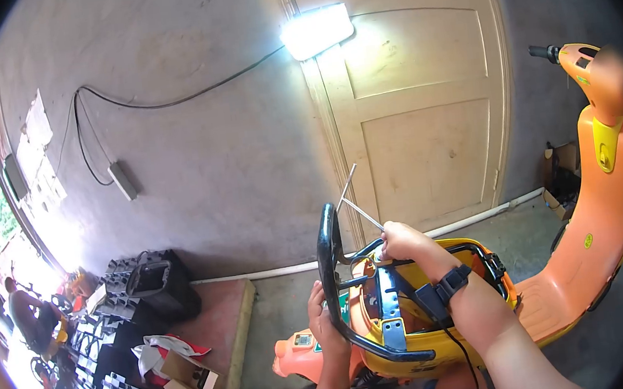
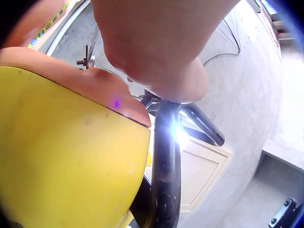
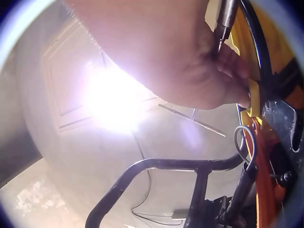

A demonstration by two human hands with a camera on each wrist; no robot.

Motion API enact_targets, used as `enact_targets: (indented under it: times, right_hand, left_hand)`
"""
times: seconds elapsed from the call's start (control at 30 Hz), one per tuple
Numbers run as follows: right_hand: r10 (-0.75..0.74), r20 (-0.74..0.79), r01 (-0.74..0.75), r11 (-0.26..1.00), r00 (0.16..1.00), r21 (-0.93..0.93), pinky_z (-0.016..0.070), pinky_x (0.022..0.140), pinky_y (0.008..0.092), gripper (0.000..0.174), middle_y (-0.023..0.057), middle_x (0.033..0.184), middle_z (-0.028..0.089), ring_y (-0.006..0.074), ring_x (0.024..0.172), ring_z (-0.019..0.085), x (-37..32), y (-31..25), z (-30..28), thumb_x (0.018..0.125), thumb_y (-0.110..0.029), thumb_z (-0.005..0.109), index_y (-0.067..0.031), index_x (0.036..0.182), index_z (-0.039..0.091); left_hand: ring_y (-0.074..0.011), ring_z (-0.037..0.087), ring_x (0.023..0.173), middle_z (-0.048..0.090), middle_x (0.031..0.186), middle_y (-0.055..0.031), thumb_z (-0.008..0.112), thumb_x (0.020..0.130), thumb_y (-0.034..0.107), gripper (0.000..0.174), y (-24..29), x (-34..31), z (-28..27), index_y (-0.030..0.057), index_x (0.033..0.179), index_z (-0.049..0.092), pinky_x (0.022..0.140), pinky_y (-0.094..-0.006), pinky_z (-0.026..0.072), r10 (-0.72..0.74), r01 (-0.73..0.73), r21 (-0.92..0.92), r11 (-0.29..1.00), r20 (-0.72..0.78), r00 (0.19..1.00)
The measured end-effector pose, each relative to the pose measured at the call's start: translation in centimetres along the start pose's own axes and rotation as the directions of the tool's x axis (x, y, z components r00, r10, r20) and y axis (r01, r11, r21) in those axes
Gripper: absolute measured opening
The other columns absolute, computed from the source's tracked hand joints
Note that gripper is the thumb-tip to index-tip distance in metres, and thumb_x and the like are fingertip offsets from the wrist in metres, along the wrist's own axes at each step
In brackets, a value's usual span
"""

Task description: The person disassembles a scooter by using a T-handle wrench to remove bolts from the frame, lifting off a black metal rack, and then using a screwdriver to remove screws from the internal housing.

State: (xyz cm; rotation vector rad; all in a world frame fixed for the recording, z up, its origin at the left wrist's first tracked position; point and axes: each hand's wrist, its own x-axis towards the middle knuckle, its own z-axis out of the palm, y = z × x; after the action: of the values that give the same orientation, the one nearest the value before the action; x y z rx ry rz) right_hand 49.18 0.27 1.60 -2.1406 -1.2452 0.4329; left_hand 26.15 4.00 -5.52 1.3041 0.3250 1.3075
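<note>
My right hand (image 1: 404, 242) pinches the shaft of a metal T-handle wrench (image 1: 363, 214) over the uncovered seat opening of an orange and yellow scooter (image 1: 607, 194). In the right wrist view, its crossbar (image 3: 204, 125) sticks out past the hand, and the thicker lower end (image 3: 227, 14) shows on the other side. My left hand (image 1: 330, 333) rests against the black tubular rear rail (image 1: 329, 268), fingers pointing up along its outer side. The left wrist view shows that hand over the rail's tube (image 2: 166, 171), beside the yellow body panel (image 2: 71, 152), with the fingers hidden.
A bright lamp (image 1: 317, 32) hangs by the cream door (image 1: 428, 152), its cable running along the wall. At left stand black bins (image 1: 162, 286), an opened cardboard box (image 1: 186, 378) and many dark parts on a raised red step (image 1: 226, 325). A white pipe (image 1: 451, 221) follows the wall's foot.
</note>
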Motion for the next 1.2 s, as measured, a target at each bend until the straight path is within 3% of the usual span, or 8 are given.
enact_targets:
  times: [0.27, 0.33, 0.37, 0.47, 0.67, 0.73, 1.1, 1.2]
  right_hand:
    - [-0.084, -0.036, 0.082, 0.994, 0.996, -0.073, 0.0521, 0.06, 0.0296, 0.026, 0.0125, 0.077, 0.068, 0.0186, 0.073, 0.069, 0.4, 0.7, 0.3, 0.072, -0.001, 0.073, 0.0025, 0.089, 0.055]
    - [-0.089, -0.044, 0.086, 0.994, 0.995, -0.07, 0.0523, 0.059, 0.0308, 0.025, 0.0139, 0.078, 0.068, 0.0193, 0.072, 0.069, 0.6, 0.9, 0.5, 0.071, -0.002, 0.074, 0.0025, 0.087, 0.055]
    - [-0.088, -0.026, 0.083, 0.985, 0.996, -0.149, 0.0527, 0.063, 0.0329, 0.027, 0.0156, 0.079, 0.068, 0.022, 0.075, 0.069, 0.4, 0.5, 0.3, 0.071, -0.005, 0.076, 0.0033, 0.087, 0.057]
    - [-0.121, -0.028, 0.111, 0.962, 0.992, -0.248, 0.0524, 0.07, 0.0345, 0.031, 0.0167, 0.082, 0.067, 0.0267, 0.079, 0.068, -0.3, -0.1, 0.0, 0.07, -0.009, 0.079, 0.0042, 0.09, 0.058]
    - [-0.136, 0.022, 0.135, 0.929, 0.99, -0.345, 0.0515, 0.076, 0.0373, 0.033, 0.0201, 0.088, 0.066, 0.0326, 0.086, 0.064, -0.1, 0.0, 0.1, 0.069, -0.012, 0.077, 0.005, 0.091, 0.06]
    - [-0.109, -0.015, 0.101, 0.958, 0.994, -0.268, 0.0512, 0.075, 0.0378, 0.029, 0.0212, 0.088, 0.065, 0.0353, 0.085, 0.064, -0.3, -0.2, 0.0, 0.07, -0.01, 0.074, 0.0053, 0.09, 0.059]
    - [-0.133, 0.011, 0.132, 0.959, 0.991, -0.253, 0.0506, 0.073, 0.0378, 0.024, 0.0223, 0.087, 0.064, 0.0354, 0.086, 0.063, -0.6, -0.9, -0.6, 0.074, -0.009, 0.072, 0.0051, 0.089, 0.058]
    - [-0.108, -0.077, 0.105, 0.993, 0.991, -0.051, 0.051, 0.068, 0.0342, 0.013, 0.0155, 0.079, 0.063, 0.0237, 0.078, 0.065, -0.3, -1.1, -1.0, 0.081, -0.002, 0.065, 0.0016, 0.083, 0.053]
  left_hand:
    - [-0.0209, 0.054, 0.115, 0.057, 0.125, -0.014, 0.042, 0.089, 0.018, 0.042, 0.4, 0.1, 0.1, -0.0049, 0.122, 0.054, 0.095, -0.0299, 0.0399, -0.006, 0.007, -0.035, 0.999, 0.004, 1.0]
    - [-0.0324, 0.037, 0.133, 0.049, 0.132, -0.0199, 0.037, 0.086, 0.016, 0.042, -1.0, 0.2, -0.6, -0.0052, 0.117, 0.056, 0.111, -0.0413, 0.0256, 0.023, -0.023, 0.029, 0.999, 0.026, 0.999]
    - [-0.0226, 0.053, 0.115, 0.055, 0.125, -0.0152, 0.041, 0.088, 0.013, 0.04, 1.4, 0.1, 0.7, -0.0059, 0.121, 0.054, 0.1, -0.0332, 0.0381, -0.015, 0.015, 0.01, 1.0, 0.005, 1.0]
    - [-0.0318, 0.038, 0.133, 0.051, 0.131, -0.0186, 0.036, 0.085, 0.012, 0.042, -1.1, 0.4, -0.7, -0.0054, 0.116, 0.056, 0.111, -0.0413, 0.0258, 0.043, -0.046, 0.064, 0.997, 0.033, 0.999]
    - [-0.0318, 0.037, 0.134, 0.051, 0.13, -0.0184, 0.035, 0.085, 0.011, 0.042, -1.3, 0.1, -0.8, -0.0053, 0.116, 0.056, 0.111, -0.0412, 0.0264, 0.054, -0.055, 0.06, 0.997, 0.019, 0.998]
    - [-0.0318, 0.037, 0.133, 0.05, 0.131, -0.0181, 0.035, 0.086, 0.011, 0.041, -1.1, 0.1, -0.7, -0.0051, 0.118, 0.056, 0.111, -0.0407, 0.0266, 0.053, -0.054, 0.041, 0.998, 0.016, 0.998]
    - [-0.0314, 0.037, 0.134, 0.049, 0.132, -0.0179, 0.036, 0.087, 0.01, 0.04, -0.3, 0.1, -0.5, -0.0045, 0.119, 0.055, 0.112, -0.0406, 0.0261, 0.09, -0.093, 0.122, 0.988, 0.034, 0.995]
    - [-0.0314, 0.036, 0.134, 0.049, 0.133, -0.0178, 0.036, 0.088, 0.01, 0.04, -0.6, 0.1, -0.7, -0.0046, 0.119, 0.055, 0.112, -0.0404, 0.0261, 0.096, -0.101, 0.12, 0.988, 0.046, 0.994]
